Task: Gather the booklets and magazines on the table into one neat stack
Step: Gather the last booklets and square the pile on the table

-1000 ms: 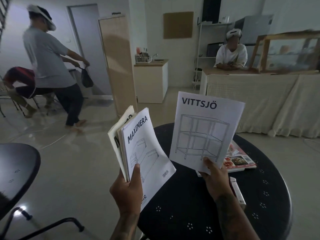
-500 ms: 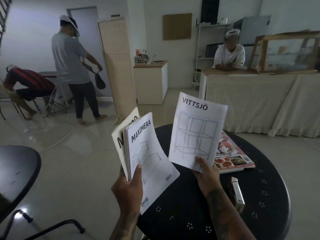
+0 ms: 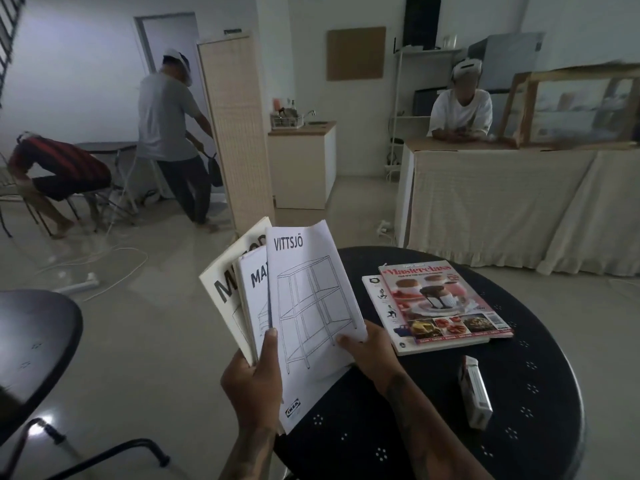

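Observation:
My left hand grips a fanned bunch of white booklets above the near left edge of the round black table. The VITTSJÖ booklet now lies on the front of that bunch, over the MAXIMERA one. My right hand pinches its lower right corner. On the table to the right, a pink Masterclass magazine rests on top of a white-covered magazine, slightly askew.
A small white pack lies on the table near my right forearm. A second dark table and a chair frame stand at left. Three people are across the room, and a cloth-covered counter stands behind the table.
My right hand has carried the VITTSJÖ booklet leftward onto the front of the bunch in my left hand. The two magazines on the table are now uncovered. The standing person walked right.

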